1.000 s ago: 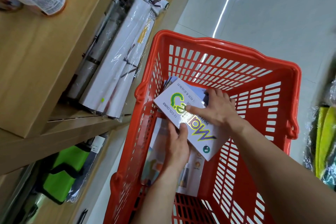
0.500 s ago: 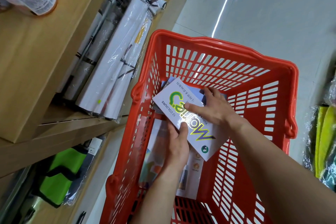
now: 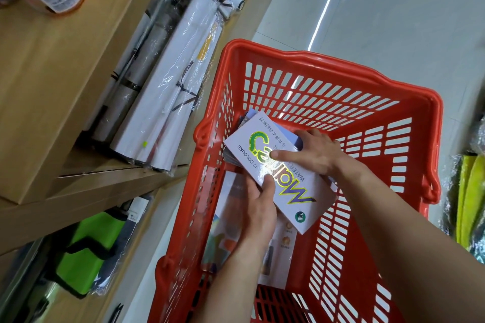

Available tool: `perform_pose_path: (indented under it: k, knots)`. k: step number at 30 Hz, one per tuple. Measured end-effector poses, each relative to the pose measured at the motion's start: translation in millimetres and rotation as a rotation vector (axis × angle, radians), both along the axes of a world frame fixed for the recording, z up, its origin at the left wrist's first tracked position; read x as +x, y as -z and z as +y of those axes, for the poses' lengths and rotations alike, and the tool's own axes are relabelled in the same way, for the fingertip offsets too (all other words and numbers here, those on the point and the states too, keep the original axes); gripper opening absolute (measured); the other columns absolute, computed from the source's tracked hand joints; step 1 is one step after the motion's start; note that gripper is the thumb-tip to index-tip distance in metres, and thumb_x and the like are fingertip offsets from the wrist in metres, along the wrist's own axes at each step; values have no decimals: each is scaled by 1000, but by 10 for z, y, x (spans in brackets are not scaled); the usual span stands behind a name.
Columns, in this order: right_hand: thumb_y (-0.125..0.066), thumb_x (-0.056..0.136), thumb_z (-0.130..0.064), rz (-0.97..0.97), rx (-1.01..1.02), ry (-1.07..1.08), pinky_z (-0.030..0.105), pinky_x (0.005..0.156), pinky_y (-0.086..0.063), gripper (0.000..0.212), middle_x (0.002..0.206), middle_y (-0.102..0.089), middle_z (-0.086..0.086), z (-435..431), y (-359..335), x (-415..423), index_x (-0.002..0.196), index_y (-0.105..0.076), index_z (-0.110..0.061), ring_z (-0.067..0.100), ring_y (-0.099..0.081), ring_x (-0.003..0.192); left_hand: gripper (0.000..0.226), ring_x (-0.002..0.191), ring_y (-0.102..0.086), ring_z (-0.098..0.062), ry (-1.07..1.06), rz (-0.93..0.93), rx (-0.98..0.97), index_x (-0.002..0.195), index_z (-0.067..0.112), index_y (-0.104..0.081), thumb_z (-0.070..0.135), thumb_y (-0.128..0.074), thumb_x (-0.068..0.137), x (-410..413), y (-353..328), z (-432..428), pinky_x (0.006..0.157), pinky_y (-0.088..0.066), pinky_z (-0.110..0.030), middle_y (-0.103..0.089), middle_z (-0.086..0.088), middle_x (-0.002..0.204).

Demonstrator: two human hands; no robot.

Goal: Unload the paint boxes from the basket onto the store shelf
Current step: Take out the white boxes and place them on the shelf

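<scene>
Paint boxes, flat white cardboard ones with glossy foil lettering (image 3: 278,173), sit in a small stack inside the red slotted plastic basket (image 3: 341,92), lifted a little off its floor and over the other printed packs lying there. My left hand (image 3: 258,214) grasps the stack's near long edge, thumb on the top face; my right hand (image 3: 319,155) clamps the far long edge, forefinger laid flat across the print. I judge them light and stiff, but the shiny faces may slide over one another, so pinching both long edges to keep the stack square seems the safest hold. Its long axis runs diagonally, from the basket's far left corner towards its near right wall, face upward. The wooden store shelf (image 3: 105,181) waits to my left
</scene>
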State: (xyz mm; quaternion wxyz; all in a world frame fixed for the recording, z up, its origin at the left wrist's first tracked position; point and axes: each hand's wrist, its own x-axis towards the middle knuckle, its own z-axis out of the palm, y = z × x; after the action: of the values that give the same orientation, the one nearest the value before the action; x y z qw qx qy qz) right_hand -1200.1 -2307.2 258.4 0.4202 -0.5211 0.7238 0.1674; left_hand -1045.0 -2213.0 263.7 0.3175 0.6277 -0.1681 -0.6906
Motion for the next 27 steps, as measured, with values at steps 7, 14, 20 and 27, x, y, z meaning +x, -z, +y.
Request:
perform_pose_path:
  k: [7,14,20,27]
  knots:
    - [-41,47,-103,-81,1,93,56,111,-38,112,137,-55,3,-30,22,-15,137,-56,-38,32,-52,130,53,104,-66,-3,-54,-2,13,158,14,-31,7,-44,107,-20,11,6,73,-51,-8,-57,-10,147]
    - [-41,42,-104,-43,-5,34,55,109,-28,118,146,-48,5,-76,-16,-2,142,-50,-43,38,-39,139,49,122,-65,-28,-116,54,94,155,17,-38,13,-47,107,-7,-14,13,100,-54,-33,-61,-12,144]
    - [-50,48,-99,-200,40,64,56,111,-38,103,136,-61,5,-105,-39,3,128,-63,-36,33,-56,129,47,129,-62,-28,-119,72,132,152,33,-44,30,-52,105,69,47,14,114,-41,-56,-66,-3,140]
    - [-65,51,-89,-328,51,20,51,108,-44,87,118,-76,-6,-199,-186,5,118,-69,-33,23,-69,113,41,127,-63,-31,-164,156,144,147,36,-50,35,-49,107,70,73,120,112,-43,-58,-69,-4,137]
